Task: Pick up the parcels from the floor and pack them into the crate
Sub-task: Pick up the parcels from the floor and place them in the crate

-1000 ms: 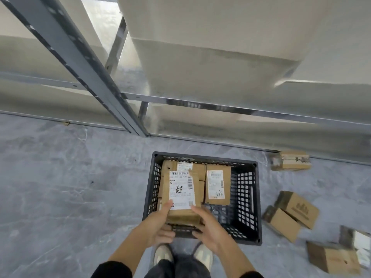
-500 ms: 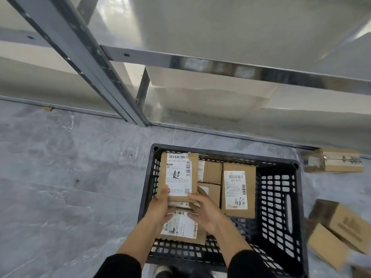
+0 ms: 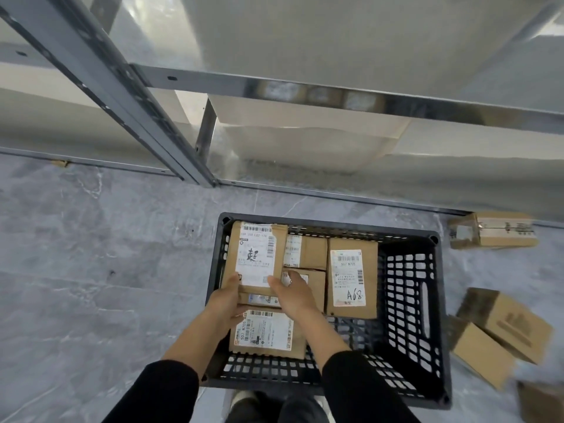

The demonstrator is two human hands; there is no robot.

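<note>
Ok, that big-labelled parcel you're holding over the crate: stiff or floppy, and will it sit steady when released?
Probably stiff: the parcel shows flat faces and straight edges though the left hand and right hand hold only its near end. Likely light for the same reason. It may rock, since it lies over a lower box in the crate.

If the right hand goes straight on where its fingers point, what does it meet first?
Likely the small brown cardboard parcel against the black plastic crate's far wall, though depth is unclear.

Plain black long sleeves (image 3: 363, 389) (cuffs at mid-forearm), dark trousers (image 3: 293, 407), pale rounded shoe toes (image 3: 241, 399).
</note>
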